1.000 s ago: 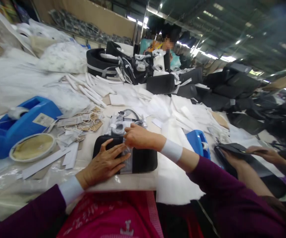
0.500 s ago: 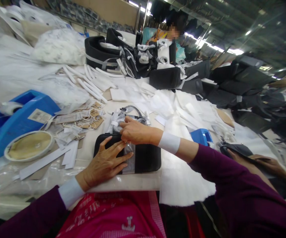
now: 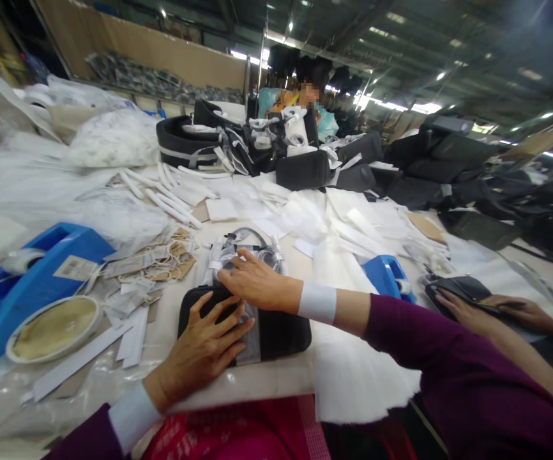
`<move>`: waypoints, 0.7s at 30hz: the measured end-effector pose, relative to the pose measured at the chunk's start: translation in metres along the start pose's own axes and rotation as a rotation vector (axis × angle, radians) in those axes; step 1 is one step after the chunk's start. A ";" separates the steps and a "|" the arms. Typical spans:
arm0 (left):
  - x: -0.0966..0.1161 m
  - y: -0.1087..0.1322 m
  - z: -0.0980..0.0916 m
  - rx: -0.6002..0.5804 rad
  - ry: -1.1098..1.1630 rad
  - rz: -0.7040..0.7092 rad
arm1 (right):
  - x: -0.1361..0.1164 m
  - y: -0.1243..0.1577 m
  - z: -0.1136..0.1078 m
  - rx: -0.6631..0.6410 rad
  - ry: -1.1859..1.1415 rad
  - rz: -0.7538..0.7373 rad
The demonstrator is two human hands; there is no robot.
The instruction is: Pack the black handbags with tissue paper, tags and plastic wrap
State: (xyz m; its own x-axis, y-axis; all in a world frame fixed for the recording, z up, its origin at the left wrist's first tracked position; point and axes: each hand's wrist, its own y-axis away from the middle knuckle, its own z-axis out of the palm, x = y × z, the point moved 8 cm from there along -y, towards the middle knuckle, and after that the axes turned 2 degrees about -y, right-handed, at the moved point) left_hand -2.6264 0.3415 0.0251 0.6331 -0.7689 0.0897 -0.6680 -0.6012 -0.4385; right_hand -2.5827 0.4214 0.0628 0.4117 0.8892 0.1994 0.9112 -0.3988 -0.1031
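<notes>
A small black bag (image 3: pixel 283 329) lies flat at the table's near edge, with a grey band (image 3: pixel 252 335) under clear film across its front. My left hand (image 3: pixel 207 342) rests on the bag's left part, its fingers spread and pressing down. Crossing over the bag's top edge, my right hand (image 3: pixel 260 281) has its fingers bent and drawn together; whatever they pinch is hidden beneath them. Just beyond the fingers sit the bag's handle (image 3: pixel 248 231) and fittings wrapped in clear plastic (image 3: pixel 271 255).
Left stand a blue tape dispenser (image 3: pixel 41 275), a round tape roll (image 3: pixel 56 329) and a heap of string tags (image 3: pixel 152 262). White foam sheets (image 3: pixel 348 306) spread right, near another blue dispenser (image 3: pixel 389 278). A co-worker's hands (image 3: pixel 492 310) hold a black item. Black bags (image 3: pixel 305 169) pile behind.
The view has tipped upward, so the table sits lower in it. My right hand has shifted slightly left along the bag's top edge; my left hand stays spread on the bag.
</notes>
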 end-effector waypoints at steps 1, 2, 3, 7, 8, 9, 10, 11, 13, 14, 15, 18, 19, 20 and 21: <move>0.001 -0.001 0.000 -0.008 -0.014 0.014 | 0.006 -0.001 0.000 0.007 0.006 0.043; 0.002 -0.002 -0.001 -0.010 -0.029 0.028 | 0.014 -0.002 0.001 0.004 -0.001 0.087; 0.003 -0.003 -0.002 -0.010 -0.044 0.039 | 0.022 -0.002 0.004 -0.012 -0.026 0.128; 0.004 -0.005 -0.007 0.001 -0.077 0.058 | 0.054 -0.005 0.027 -0.124 -0.218 0.253; 0.004 -0.006 -0.007 0.003 -0.080 0.059 | 0.060 -0.006 0.033 -0.144 -0.263 0.262; 0.005 -0.006 -0.007 0.006 -0.084 0.059 | 0.065 -0.008 0.037 -0.155 -0.296 0.266; 0.005 -0.006 -0.008 0.010 -0.087 0.060 | 0.072 -0.010 0.040 -0.153 -0.311 0.278; 0.005 -0.005 -0.007 0.013 -0.091 0.061 | 0.079 -0.012 0.040 -0.137 -0.309 0.304; 0.004 -0.004 -0.007 0.019 -0.105 0.068 | 0.095 -0.013 0.033 -0.057 -0.267 0.379; 0.003 -0.003 -0.006 0.012 -0.117 0.077 | 0.102 -0.010 0.026 0.010 -0.247 0.428; 0.002 -0.001 -0.005 -0.001 -0.130 0.086 | 0.109 -0.005 0.017 0.099 -0.245 0.492; -0.003 0.004 0.001 -0.044 -0.143 0.093 | 0.123 0.039 -0.007 0.474 -0.373 0.783; -0.006 0.005 0.002 -0.040 -0.130 0.083 | 0.124 0.061 -0.008 0.593 -0.445 0.888; -0.010 0.007 0.002 -0.010 -0.112 0.052 | 0.121 0.083 -0.004 0.680 -0.524 0.981; -0.015 0.008 0.000 0.045 -0.101 -0.003 | 0.117 0.101 0.004 0.721 -0.608 1.056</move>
State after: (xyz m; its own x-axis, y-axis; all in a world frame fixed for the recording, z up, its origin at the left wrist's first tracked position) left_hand -2.6417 0.3485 0.0205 0.6729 -0.7397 0.0019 -0.6489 -0.5916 -0.4784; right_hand -2.4423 0.4856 0.0714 0.6479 0.2795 -0.7086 -0.0997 -0.8911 -0.4427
